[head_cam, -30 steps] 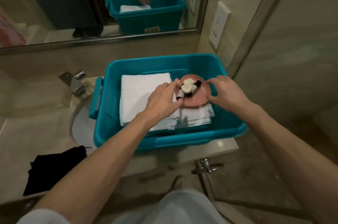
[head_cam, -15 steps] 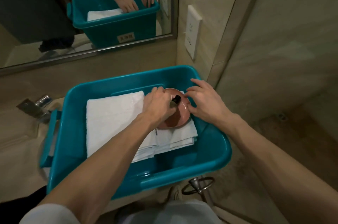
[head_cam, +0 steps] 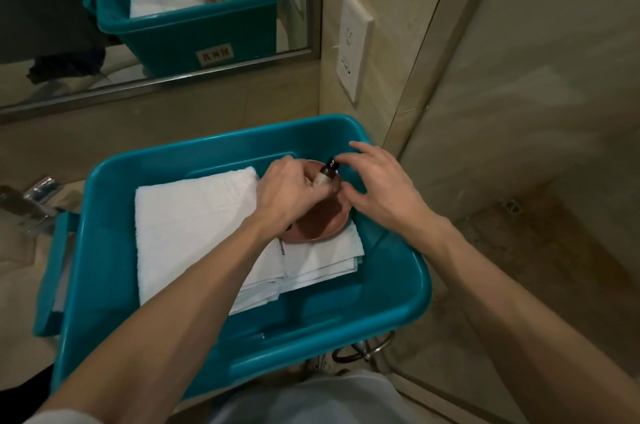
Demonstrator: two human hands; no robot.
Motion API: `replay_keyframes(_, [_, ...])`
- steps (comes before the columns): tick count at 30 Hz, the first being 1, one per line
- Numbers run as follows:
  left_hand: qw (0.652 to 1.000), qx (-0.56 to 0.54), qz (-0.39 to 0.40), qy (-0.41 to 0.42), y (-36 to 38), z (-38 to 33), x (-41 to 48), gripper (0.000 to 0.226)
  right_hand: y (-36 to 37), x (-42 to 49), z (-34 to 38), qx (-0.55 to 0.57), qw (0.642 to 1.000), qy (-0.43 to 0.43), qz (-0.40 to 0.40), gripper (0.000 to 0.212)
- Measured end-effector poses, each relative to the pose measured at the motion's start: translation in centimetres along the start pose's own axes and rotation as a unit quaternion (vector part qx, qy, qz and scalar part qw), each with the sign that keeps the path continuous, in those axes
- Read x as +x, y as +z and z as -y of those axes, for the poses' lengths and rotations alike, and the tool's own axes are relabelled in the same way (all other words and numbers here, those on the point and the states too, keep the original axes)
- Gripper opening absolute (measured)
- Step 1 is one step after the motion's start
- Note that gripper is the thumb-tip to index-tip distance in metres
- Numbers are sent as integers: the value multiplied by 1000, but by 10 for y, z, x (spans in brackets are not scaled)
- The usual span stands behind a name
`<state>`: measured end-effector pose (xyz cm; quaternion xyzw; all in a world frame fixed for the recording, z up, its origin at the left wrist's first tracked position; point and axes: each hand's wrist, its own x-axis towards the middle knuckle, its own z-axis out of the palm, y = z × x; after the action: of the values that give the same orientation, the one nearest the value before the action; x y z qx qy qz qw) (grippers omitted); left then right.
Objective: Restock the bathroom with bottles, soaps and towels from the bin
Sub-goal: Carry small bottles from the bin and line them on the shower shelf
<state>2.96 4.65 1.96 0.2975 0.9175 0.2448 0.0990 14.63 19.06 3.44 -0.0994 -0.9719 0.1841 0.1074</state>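
The small bottle (head_cam: 325, 176) (dark cap, pale label) stands tilted over a pink dish (head_cam: 320, 224), the left hand (head_cam: 287, 191) curled round its body. The right hand (head_cam: 381, 188) is just beside the cap, fingers loosely spread. The dish sits on folded white towels (head_cam: 194, 222) inside the teal bin (head_cam: 398, 285).

Nothing can be read outright. The only printed label (head_cam: 215, 54) shows in the mirror (head_cam: 41, 91) behind the bin (head_cam: 408, 271): a pale rectangle on the reflected bin's outer wall, bearing a few dark characters too blurred and reversed to make out. Inside the bin, a short line of dark marks (head_cam: 281, 248) runs along a towel (head_cam: 194, 215) edge, too small to tell. The small bottle (head_cam: 325, 176) above the towel has a pale band with no legible print.
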Motion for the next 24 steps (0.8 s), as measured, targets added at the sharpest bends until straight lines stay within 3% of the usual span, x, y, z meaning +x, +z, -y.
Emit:
replay_keyframes(3, [993,-106,-21,-42,-20,13,-10,37,-3,-2,4,20,1000,8,-15,50])
replay_keyframes(6, [985,-148,-36,-75,-43,43,-19,34,0,0,11,-72,997,-13,2,44])
replay_keyframes(9, [990,-111,-44,-80,-56,68,-28,32,9,11,23,-125,991,-31,27,42])
replay_keyframes(12, [991,-95,-53,-75,-57,81,-41,39,28,30,40,-105,990,-50,85,47])
replay_keyframes(16, [990,-96,-60,-79,-49,85,-53,32,57,40,61,-110,979,-31,170,70])
replay_keyframes(19, [994,-57,-59,-66,-45,87,-56,33,69,36,64,-143,976,-20,163,83])
replay_keyframes(24, [997,-27,-46,-47,-47,86,-57,31,78,37,59,-143,981,-37,128,83])
